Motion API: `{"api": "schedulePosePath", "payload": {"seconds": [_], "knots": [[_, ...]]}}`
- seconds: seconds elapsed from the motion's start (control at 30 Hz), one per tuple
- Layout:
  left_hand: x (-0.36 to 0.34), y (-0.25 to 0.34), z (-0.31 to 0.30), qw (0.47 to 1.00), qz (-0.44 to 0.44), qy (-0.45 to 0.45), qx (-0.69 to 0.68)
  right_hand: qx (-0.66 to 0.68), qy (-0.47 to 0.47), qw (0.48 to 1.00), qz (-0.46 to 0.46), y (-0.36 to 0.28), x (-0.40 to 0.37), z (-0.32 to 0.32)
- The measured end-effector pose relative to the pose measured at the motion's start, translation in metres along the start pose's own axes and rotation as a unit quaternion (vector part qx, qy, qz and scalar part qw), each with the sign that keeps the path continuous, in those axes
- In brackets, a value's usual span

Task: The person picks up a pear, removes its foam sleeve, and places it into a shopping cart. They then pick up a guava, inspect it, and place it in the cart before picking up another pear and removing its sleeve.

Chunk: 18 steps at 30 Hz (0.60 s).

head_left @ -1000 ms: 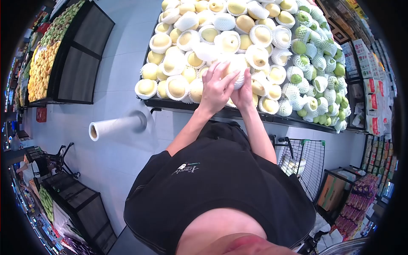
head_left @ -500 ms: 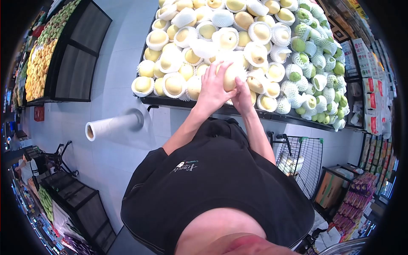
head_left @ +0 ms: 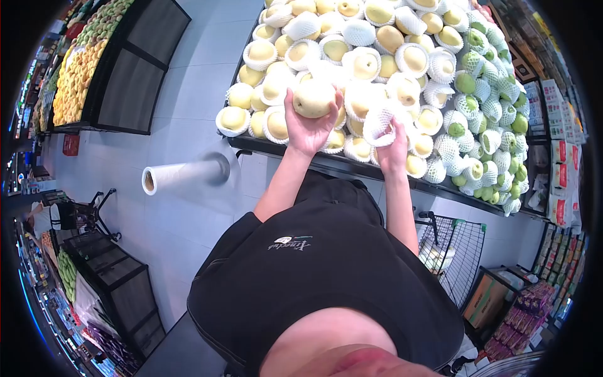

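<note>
My left hand [head_left: 309, 133] cups a bare, pale yellow pear [head_left: 314, 99] from below, fingers curled around its sides. To its right, my right hand [head_left: 395, 151] pinches an empty white foam net sleeve [head_left: 379, 124], which hangs apart from the pear. Both hands are above the near edge of a display piled with yellow pears [head_left: 232, 118], most of them sitting in similar foam nets. Strong light washes out part of the pile just beyond my hands.
Green fruits in foam nets [head_left: 449, 151] fill the display's right side. A roll of clear bags [head_left: 182, 176] stands at the left. Below right is a wire shopping cart [head_left: 461, 251] with items inside. Another fruit stand [head_left: 122, 81] is at the upper left.
My hands, together around the pear before, have moved apart. The foam net is off the pear and in my right hand, while the pear stays in my left. The view has shifted slightly.
</note>
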State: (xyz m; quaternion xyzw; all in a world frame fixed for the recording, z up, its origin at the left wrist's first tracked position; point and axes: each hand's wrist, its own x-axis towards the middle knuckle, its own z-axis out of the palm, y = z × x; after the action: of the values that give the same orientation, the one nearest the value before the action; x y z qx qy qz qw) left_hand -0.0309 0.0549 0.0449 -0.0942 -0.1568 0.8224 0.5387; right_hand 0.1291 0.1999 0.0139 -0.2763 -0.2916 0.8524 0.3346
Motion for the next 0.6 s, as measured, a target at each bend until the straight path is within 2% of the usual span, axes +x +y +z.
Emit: {"api": "schedulePosePath", "payload": {"seconds": [0.1, 0.27, 0.33, 0.4, 0.5, 0.6], "knots": [[0.003, 0.005, -0.006, 0.996, 0.010, 0.034, -0.077, 0.004, 0.007, 1.000, 0.014, 0.001, -0.001, -0.002], [0.004, 0.011, -0.029, 0.997, 0.029, -0.071, 0.017, 0.007, -0.021, 0.999, 0.042, 0.000, -0.005, 0.005], [0.004, 0.006, -0.023, 0.996, 0.035, -0.065, 0.043, -0.003, -0.020, 0.999, 0.039, 0.003, -0.002, 0.000], [0.001, 0.001, -0.016, 0.996, 0.053, -0.002, 0.073, -0.008, -0.015, 0.999, 0.044, 0.005, -0.001, -0.004], [0.000, -0.003, -0.017, 1.000, -0.011, 0.020, 0.016, -0.014, -0.010, 0.998, 0.056, 0.006, 0.002, -0.001], [-0.004, -0.007, -0.015, 0.963, 0.050, 0.002, 0.265, -0.031, -0.011, 0.998, 0.056, 0.007, 0.001, -0.001]]}}
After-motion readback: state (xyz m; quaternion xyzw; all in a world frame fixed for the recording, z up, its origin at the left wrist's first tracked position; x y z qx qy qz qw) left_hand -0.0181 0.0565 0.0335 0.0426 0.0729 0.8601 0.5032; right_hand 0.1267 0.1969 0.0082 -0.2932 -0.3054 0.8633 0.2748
